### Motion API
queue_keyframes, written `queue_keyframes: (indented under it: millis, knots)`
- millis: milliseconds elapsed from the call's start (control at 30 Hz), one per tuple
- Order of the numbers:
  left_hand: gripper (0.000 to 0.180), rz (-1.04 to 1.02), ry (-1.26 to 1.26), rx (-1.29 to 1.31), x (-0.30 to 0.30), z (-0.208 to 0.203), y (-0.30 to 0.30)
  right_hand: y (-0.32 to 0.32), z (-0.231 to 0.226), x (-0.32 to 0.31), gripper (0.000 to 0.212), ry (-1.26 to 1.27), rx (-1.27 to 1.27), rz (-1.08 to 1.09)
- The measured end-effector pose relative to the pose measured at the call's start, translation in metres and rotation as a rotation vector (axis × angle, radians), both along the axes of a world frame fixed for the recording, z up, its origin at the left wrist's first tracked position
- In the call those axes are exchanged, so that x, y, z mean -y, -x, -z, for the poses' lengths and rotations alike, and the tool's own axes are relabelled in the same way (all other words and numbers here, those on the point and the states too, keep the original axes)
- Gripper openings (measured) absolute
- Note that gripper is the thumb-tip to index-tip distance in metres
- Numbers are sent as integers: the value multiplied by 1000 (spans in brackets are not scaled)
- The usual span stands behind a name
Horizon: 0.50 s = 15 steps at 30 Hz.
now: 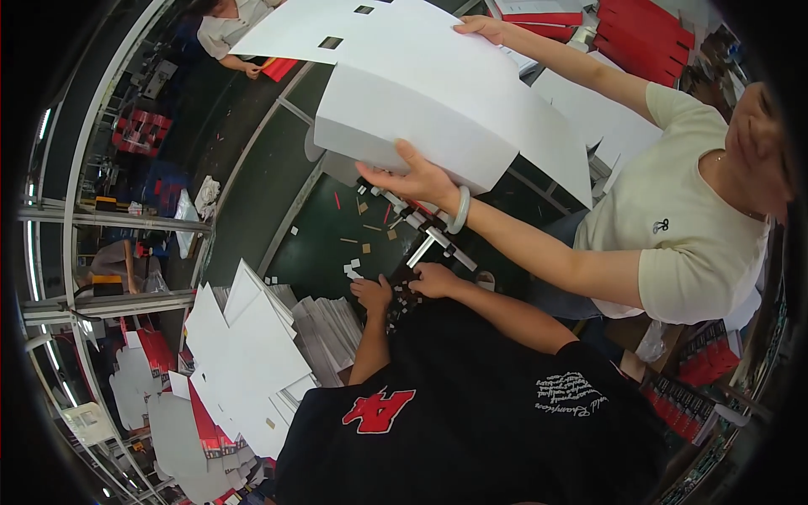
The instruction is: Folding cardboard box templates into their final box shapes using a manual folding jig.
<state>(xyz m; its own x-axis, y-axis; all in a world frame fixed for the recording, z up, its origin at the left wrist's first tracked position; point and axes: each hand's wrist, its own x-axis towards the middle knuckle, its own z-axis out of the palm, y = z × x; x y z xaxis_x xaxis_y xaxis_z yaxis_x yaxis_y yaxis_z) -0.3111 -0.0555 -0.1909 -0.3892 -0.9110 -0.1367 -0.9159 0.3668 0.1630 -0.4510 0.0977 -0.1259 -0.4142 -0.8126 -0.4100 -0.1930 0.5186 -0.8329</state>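
Note:
My left hand (372, 295) rests low over the dark green surface, fingers apart and holding nothing that I can see. Small white scraps (352, 271) lie right by its fingertips. My right hand (433, 280) is curled closed beside the end of a shiny metal rod (421, 252), part of a small metal fixture (438, 231). Whatever it grips is hidden. Above, a co-worker in a pale yellow shirt (673, 194) holds up a large white cardboard sheet (421, 71), partly folded into a box shape, with one hand under it and the other at its far edge.
White cardboard sheets (252, 328) are piled at left, beside a fanned stack (324, 332). Small brown and red offcuts (366, 248) dot the green surface. Red cardboard (641, 38) lies at the far right. Metal frame rails (118, 220) run along the left; another person (223, 34) works beyond.

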Motion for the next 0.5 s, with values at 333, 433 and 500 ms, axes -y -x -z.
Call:
queue_keyframes:
  millis: [333, 433, 500]
  knots:
    - [79, 31, 97, 14, 1, 12, -3, 4, -8, -1, 56, -53, 32, -37]
    - [82, 26, 117, 62, -4, 6, 3, 6, -9, -3, 57, -84, 47, -40]
    - [87, -24, -71, 72, -1, 2, 6, 9, -10, -4, 56, -71, 76, -25]
